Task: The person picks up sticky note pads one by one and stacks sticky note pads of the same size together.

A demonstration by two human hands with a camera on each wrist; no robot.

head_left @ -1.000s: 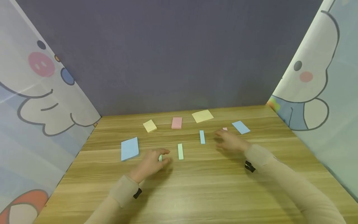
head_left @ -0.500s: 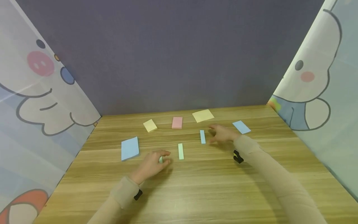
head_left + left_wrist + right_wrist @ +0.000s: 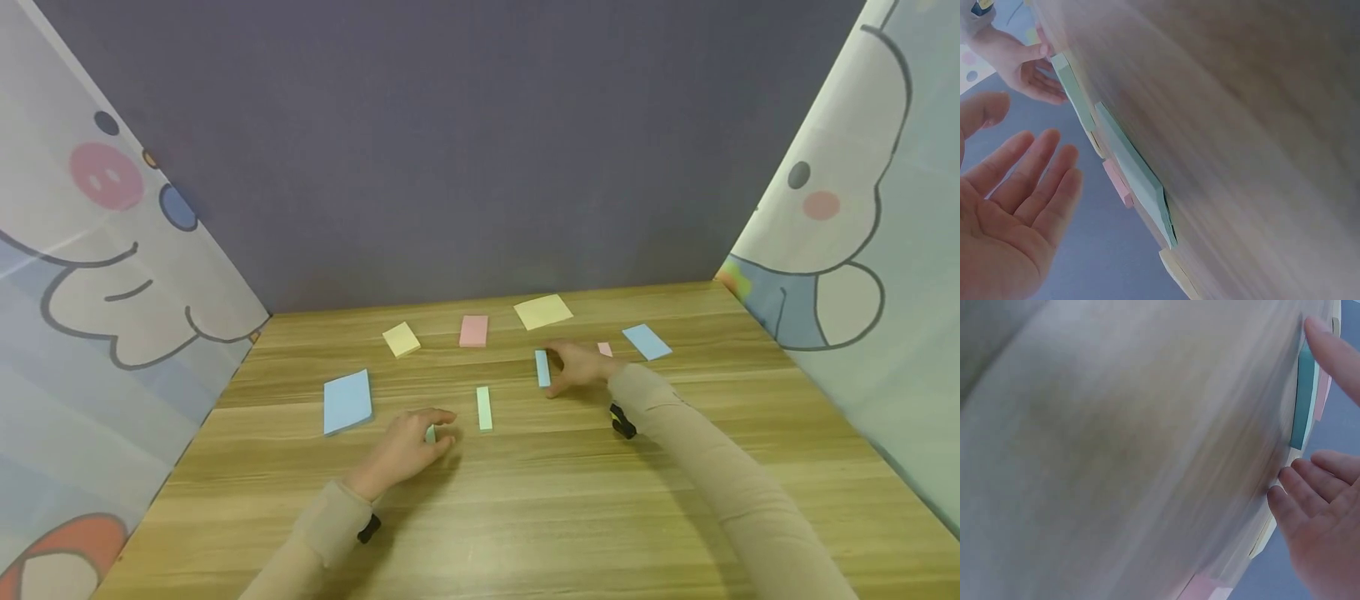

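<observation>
Now, right hand [image 3: 579,364]: my fingers stand apart beside the blue strip [image 3: 542,369], right of centre.
Left hand [image 3: 408,442]: fingers parted, near a half-hidden green pad [image 3: 431,434], below centre.

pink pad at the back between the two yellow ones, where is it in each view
Head: pink pad just below the picture's centre.
Left wrist: pink pad left of centre, below mid-height, just left of a green pad.
Right wrist: most likely the pink pad near the right edge, behind the blue strip.
Shared landmark: the right hand, visible in all three.
</observation>
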